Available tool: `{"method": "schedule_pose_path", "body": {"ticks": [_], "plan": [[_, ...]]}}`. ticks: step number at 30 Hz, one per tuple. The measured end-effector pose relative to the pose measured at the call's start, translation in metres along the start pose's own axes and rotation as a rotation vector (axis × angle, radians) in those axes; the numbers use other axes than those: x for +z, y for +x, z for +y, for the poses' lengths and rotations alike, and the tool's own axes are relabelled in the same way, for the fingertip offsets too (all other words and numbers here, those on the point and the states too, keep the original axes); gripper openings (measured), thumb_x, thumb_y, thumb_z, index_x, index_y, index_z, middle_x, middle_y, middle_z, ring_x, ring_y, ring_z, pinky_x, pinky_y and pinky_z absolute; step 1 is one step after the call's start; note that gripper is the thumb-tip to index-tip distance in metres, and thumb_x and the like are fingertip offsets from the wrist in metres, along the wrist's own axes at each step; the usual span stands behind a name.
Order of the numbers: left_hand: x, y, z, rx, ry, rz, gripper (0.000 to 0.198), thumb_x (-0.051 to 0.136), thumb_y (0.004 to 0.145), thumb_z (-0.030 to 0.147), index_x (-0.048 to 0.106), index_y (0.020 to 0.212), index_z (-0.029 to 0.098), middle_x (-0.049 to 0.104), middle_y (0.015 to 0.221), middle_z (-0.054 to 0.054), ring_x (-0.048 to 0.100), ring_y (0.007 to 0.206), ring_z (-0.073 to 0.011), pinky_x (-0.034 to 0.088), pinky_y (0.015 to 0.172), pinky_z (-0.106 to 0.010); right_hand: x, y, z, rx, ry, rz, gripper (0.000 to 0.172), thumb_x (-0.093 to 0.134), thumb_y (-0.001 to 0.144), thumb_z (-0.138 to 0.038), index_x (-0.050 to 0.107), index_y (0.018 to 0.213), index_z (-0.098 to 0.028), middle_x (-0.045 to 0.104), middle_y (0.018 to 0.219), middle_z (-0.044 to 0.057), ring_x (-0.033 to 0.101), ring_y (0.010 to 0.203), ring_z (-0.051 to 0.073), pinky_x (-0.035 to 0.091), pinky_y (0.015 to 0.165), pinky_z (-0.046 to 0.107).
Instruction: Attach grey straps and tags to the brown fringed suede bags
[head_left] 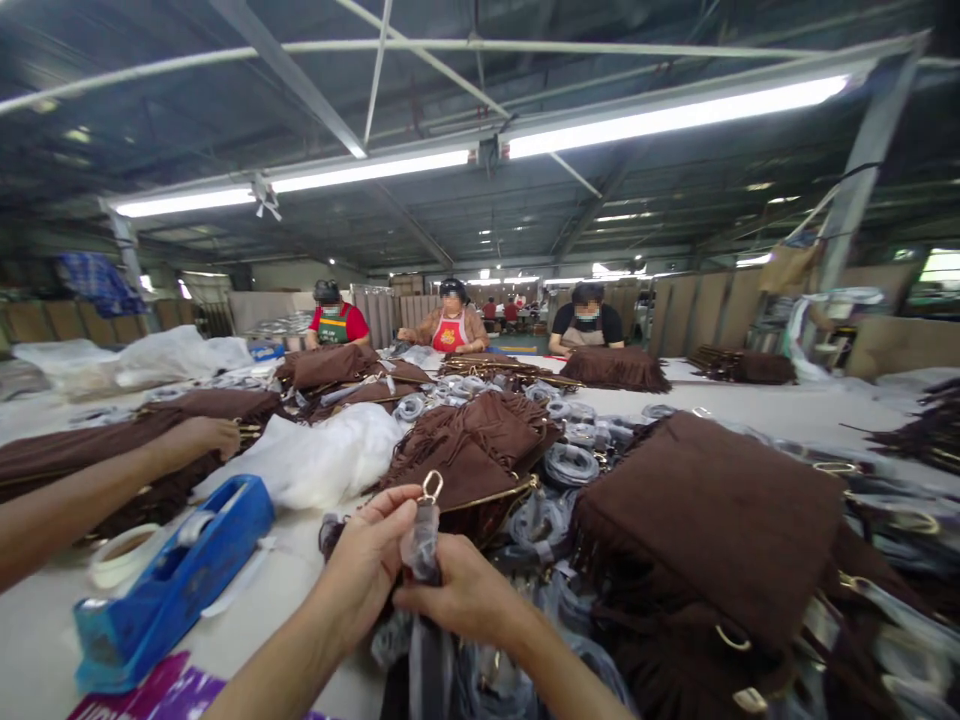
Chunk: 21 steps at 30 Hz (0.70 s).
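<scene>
Both my hands meet low in the middle of the view, pinching a plastic-wrapped bag strap (422, 545) that ends in a gold metal clasp (431, 486). My left hand (367, 565) grips the strap just below the clasp, fingers closed. My right hand (461, 592) holds the strap lower down, fingers wrapped round it. The strap hangs down toward me, over more wrapped straps. Just beyond my hands lies a pile of brown fringed suede bags (472, 450).
A blue tape dispenser (169, 580) stands at the left, with a co-worker's arm (112, 475) reaching over brown bags behind it. White plastic (315, 455) lies beside. A stack of brown bags (712, 520) sits right. Three people work at the table's far end (450, 325).
</scene>
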<state>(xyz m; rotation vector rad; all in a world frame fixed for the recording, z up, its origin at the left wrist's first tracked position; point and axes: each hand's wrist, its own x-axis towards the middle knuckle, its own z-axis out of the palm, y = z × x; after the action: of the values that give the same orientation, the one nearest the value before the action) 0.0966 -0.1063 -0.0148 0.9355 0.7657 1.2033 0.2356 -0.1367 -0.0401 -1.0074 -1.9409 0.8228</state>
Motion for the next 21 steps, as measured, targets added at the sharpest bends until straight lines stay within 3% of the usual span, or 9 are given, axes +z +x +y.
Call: {"method": "schedule_pose_path", "body": {"ticks": [1, 4, 6, 8, 10, 12, 14, 16, 21], "plan": [[-0.006, 0.001, -0.002, 0.027, 0.095, -0.035, 0.024, 0.068, 0.081, 0.028, 0.061, 0.1, 0.015, 0.068, 0.08, -0.005, 0.065, 0.066, -0.014, 0.055, 0.06, -0.022, 0.0, 0.001, 0.002, 0.007, 0.024, 0.011, 0.003, 0.066, 0.074, -0.017, 0.064, 0.073, -0.018, 0.057, 0.071, -0.006, 0.049, 0.067, 0.011, 0.038, 0.063, 0.02], [-0.039, 0.006, -0.003, 0.257, 0.551, -0.067, 0.034, 0.063, 0.081, 0.043, 0.06, 0.105, 0.019, 0.066, 0.083, -0.003, 0.065, 0.071, -0.0181, 0.055, 0.062, -0.027, -0.009, 0.003, 0.01, 0.098, 0.111, -0.001, 0.016, 0.055, 0.084, -0.023, 0.058, 0.069, -0.018, 0.05, 0.065, -0.007, 0.042, 0.062, 0.01, 0.036, 0.059, 0.02], [-0.064, 0.009, -0.006, 0.448, 0.96, -0.125, 0.037, 0.064, 0.078, 0.042, 0.061, 0.109, 0.023, 0.067, 0.096, -0.004, 0.066, 0.087, -0.023, 0.055, 0.074, -0.031, -0.016, 0.002, 0.014, 0.235, 0.184, -0.042, 0.021, 0.051, 0.086, -0.027, 0.055, 0.068, -0.018, 0.046, 0.059, -0.007, 0.037, 0.054, 0.008, 0.033, 0.053, 0.02], [-0.081, 0.01, -0.01, 0.573, 1.307, -0.207, 0.033, 0.062, 0.077, 0.036, 0.063, 0.109, 0.026, 0.067, 0.106, -0.005, 0.064, 0.098, -0.0248, 0.053, 0.083, -0.032, -0.02, 0.0, 0.018, 0.403, 0.229, -0.17, 0.022, 0.051, 0.084, -0.028, 0.055, 0.065, -0.018, 0.046, 0.052, -0.008, 0.034, 0.044, 0.007, 0.032, 0.046, 0.019], [-0.087, 0.009, -0.014, 0.617, 1.502, -0.259, 0.02, 0.053, 0.083, 0.03, 0.065, 0.099, 0.027, 0.068, 0.103, -0.004, 0.066, 0.094, -0.0224, 0.052, 0.08, -0.03, -0.02, -0.001, 0.023, 0.561, 0.189, -0.306, 0.027, 0.054, 0.082, -0.029, 0.053, 0.057, -0.019, 0.043, 0.043, -0.009, 0.028, 0.033, 0.005, 0.029, 0.038, 0.018], [-0.084, 0.008, -0.015, 0.622, 1.574, -0.246, 0.024, 0.039, 0.09, 0.027, 0.063, 0.09, 0.026, 0.068, 0.095, -0.003, 0.067, 0.087, -0.0197, 0.051, 0.075, -0.027, -0.018, -0.002, 0.026, 0.653, 0.096, -0.375, 0.037, 0.056, 0.08, -0.031, 0.047, 0.046, -0.02, 0.04, 0.035, -0.009, 0.022, 0.024, 0.004, 0.027, 0.032, 0.019], [-0.076, 0.008, -0.01, 0.634, 1.603, -0.168, 0.03, 0.03, 0.094, 0.026, 0.059, 0.087, 0.025, 0.067, 0.092, -0.003, 0.067, 0.084, -0.0196, 0.05, 0.072, -0.028, -0.017, -0.002, 0.03, 0.686, 0.038, -0.304, 0.043, 0.058, 0.079, -0.035, 0.044, 0.041, -0.021, 0.039, 0.031, -0.008, 0.021, 0.021, 0.004, 0.027, 0.029, 0.02], [-0.067, 0.008, -0.002, 0.658, 1.633, -0.09, 0.029, 0.029, 0.094, 0.027, 0.056, 0.087, 0.024, 0.066, 0.089, -0.004, 0.066, 0.08, -0.0204, 0.047, 0.068, -0.029, -0.016, -0.002, 0.033, 0.717, 0.054, -0.14, 0.042, 0.06, 0.078, -0.037, 0.045, 0.042, -0.021, 0.039, 0.031, -0.008, 0.026, 0.021, 0.006, 0.031, 0.028, 0.021], [-0.052, 0.005, 0.021, 0.73, 1.626, -0.079, 0.028, 0.028, 0.094, 0.026, 0.054, 0.082, 0.023, 0.063, 0.084, -0.003, 0.063, 0.074, -0.0198, 0.041, 0.064, -0.029, -0.024, 0.005, 0.046, 0.793, 0.52, 0.286, 0.028, 0.062, 0.082, -0.037, 0.052, 0.062, -0.021, 0.045, 0.037, -0.008, 0.037, 0.025, 0.008, 0.032, 0.025, 0.018]]}}
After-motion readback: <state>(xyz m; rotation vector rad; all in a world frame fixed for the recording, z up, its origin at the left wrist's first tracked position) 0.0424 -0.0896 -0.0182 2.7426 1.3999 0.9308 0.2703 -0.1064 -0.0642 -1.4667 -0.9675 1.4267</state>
